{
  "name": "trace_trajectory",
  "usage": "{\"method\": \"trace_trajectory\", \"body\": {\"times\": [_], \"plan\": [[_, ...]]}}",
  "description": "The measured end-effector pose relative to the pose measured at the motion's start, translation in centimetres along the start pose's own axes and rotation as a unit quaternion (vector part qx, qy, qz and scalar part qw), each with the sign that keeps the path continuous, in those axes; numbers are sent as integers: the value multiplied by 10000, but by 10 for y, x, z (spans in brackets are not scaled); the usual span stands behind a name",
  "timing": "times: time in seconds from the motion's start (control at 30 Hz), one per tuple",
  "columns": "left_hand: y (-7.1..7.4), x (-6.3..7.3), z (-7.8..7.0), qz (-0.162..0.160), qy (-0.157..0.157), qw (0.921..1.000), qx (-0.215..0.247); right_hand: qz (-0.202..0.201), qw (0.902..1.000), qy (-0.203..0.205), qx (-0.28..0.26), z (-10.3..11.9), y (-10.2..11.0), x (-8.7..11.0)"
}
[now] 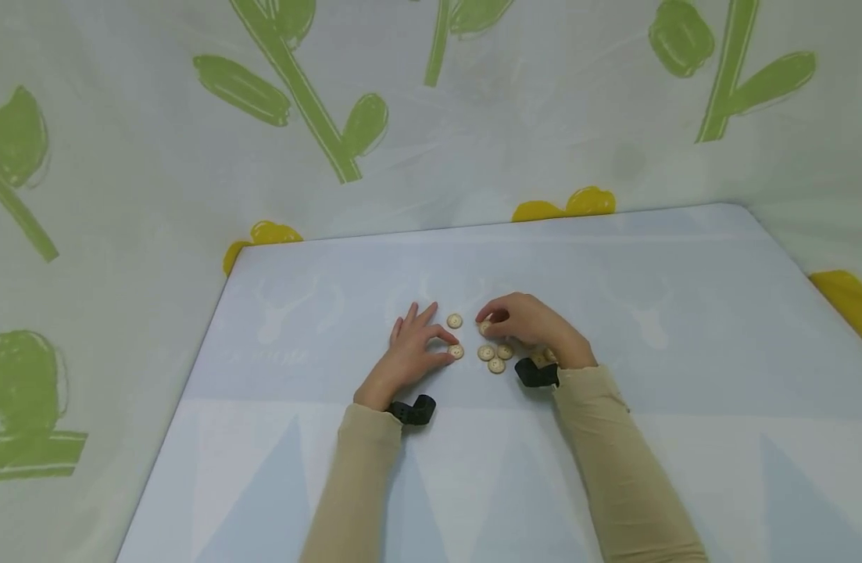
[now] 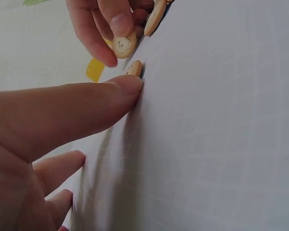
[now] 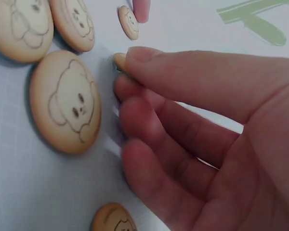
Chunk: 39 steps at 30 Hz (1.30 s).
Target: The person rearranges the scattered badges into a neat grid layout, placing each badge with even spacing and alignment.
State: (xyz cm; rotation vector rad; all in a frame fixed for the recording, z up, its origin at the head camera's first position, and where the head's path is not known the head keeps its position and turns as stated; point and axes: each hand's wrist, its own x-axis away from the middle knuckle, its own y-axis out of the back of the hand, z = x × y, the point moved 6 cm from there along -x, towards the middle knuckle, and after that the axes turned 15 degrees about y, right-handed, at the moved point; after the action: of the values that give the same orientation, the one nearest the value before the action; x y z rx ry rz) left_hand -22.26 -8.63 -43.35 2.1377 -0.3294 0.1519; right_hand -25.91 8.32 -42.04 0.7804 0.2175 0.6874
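Observation:
Round tan discs with a bear drawn on them lie on the table. My left hand (image 1: 411,356) pinches one disc (image 1: 456,352) between thumb and index finger at the table surface, its other fingers spread out. In the left wrist view the left thumb (image 2: 127,85) lies against that disc (image 2: 134,68). My right hand (image 1: 525,319) holds another disc (image 1: 484,328) between thumb and index finger. The left wrist view shows this held disc (image 2: 124,45) tilted, with its bear face visible. In the right wrist view, only the edge of the held disc (image 3: 119,61) shows past the thumb.
A single disc (image 1: 455,320) lies beyond the left fingertips. Three discs (image 1: 496,365) sit grouped between the hands, and more (image 1: 539,358) are partly hidden under the right wrist. The pale table (image 1: 318,328) meets a leaf-patterned cloth (image 1: 473,156) at the back.

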Motion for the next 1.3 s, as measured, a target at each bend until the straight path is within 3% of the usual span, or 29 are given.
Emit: {"method": "trace_trajectory", "body": {"times": [0.3, 0.63, 0.87, 1.07, 1.3], "plan": [[8, 2, 10, -105, 18, 9999, -8, -300, 9990, 312, -110, 6, -4, -14], [5, 3, 14, -144, 100, 9998, 135, -651, 9978, 96, 56, 8, 6, -17], [12, 2, 10, -72, 80, 9999, 61, -1085, 9937, 35, -280, 7, 17, -14], [14, 0, 9, -37, -7, 10000, -78, -1727, 9793, 114, -1048, 5, 20, -6], [-4, -1, 5, 43, -55, 10000, 13, -2166, 9653, 59, -1461, -3, 20, 7]]}}
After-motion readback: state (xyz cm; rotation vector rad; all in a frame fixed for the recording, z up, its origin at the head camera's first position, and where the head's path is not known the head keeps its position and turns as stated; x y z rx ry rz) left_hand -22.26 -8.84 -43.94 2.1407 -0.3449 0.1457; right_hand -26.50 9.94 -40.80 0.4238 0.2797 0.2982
